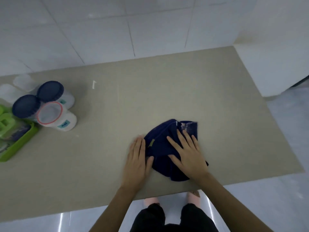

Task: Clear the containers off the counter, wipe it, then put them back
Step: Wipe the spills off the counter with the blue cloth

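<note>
A dark blue cloth (163,149) lies bunched on the beige counter (217,101) near its front edge. My right hand (188,152) presses flat on the cloth with fingers spread. My left hand (138,159) lies flat on the counter at the cloth's left edge, its thumb touching the fabric. At the far left stand the containers: two white jars with dark blue lids (50,91) (26,106), a jar with a pink-rimmed clear lid (50,113), and translucent tubs (23,82) behind them.
A green tray (20,144) holding a green-lidded box sits at the left edge. White tiled wall runs along the back, a white cabinet side stands at the right. A small white scrap (94,84) lies on the counter. Glossy floor and my feet show below.
</note>
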